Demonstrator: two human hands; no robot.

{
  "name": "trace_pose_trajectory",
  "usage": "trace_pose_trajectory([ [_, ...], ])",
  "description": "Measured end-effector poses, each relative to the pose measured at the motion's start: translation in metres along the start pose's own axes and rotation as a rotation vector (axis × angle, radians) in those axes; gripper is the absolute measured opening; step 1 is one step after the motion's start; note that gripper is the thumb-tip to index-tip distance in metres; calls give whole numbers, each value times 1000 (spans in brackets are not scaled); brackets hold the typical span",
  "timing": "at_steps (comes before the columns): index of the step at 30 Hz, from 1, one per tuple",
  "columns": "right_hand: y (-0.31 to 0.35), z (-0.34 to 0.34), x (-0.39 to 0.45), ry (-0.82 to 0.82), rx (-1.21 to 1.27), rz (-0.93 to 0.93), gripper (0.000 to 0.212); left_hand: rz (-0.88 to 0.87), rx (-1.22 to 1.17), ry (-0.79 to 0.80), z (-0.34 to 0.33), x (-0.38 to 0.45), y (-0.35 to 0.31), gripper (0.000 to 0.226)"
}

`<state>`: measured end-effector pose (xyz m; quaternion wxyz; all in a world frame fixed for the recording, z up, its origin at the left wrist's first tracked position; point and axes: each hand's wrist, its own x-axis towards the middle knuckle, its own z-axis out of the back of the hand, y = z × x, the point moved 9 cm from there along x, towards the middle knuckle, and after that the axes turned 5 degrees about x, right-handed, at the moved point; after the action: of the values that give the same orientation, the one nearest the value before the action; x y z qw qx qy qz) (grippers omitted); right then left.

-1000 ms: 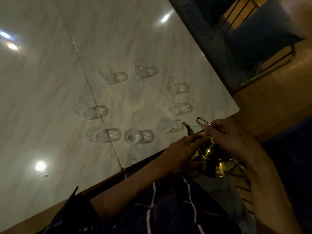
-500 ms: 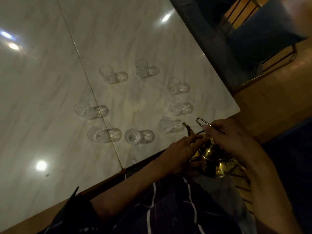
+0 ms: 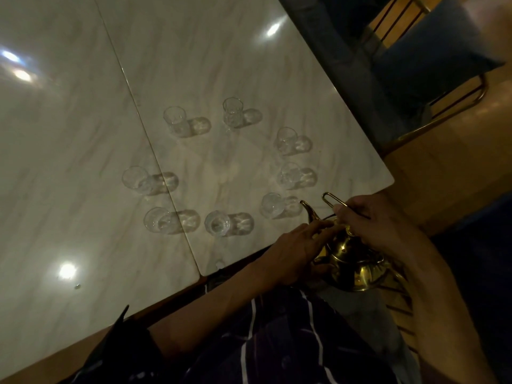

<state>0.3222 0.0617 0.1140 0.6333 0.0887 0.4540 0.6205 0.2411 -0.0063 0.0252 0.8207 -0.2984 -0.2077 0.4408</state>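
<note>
Fingers of the right hand (image 3: 371, 223) curl firmly around the thin wire handle (image 3: 331, 199) of the teapot (image 3: 352, 261). The left hand (image 3: 291, 253) lays its fingers on the top of the teapot, close to the spout (image 3: 309, 210); whether it pinches the lid I cannot tell, because it is too dark. The marble table (image 3: 83, 134) fills most of the view, and a blue chair (image 3: 432, 56) stands beyond its far corner. The brass teapot is off the table, just beside its near edge, in front of the person's striped shirt (image 3: 277, 342). Eight small glasses (image 3: 273, 206) stand on the table in a loose ring, the nearest one close to the spout.
</note>
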Motion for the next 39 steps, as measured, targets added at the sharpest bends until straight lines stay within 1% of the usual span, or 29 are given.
trace_pose_trajectory([
  [8, 0, 2, 0, -20, -19, 15, 26, 4, -2, 2, 2, -1, -1, 82],
  [25, -11, -3, 6, 24, 4, -2, 25, 32, -6, -2, -3, -1, 3, 85],
  [31, -14, -9, 10, 53, 7, -6, 23, 51, 0, 11, -7, -1, 8, 83],
  [35, -16, -13, 17, 58, -51, 9, 25, 91, 8, 37, -14, -1, 16, 83],
  [39, -24, -24, 28, 74, -51, 18, 28, 117, 38, 70, -22, -3, 26, 81],
])
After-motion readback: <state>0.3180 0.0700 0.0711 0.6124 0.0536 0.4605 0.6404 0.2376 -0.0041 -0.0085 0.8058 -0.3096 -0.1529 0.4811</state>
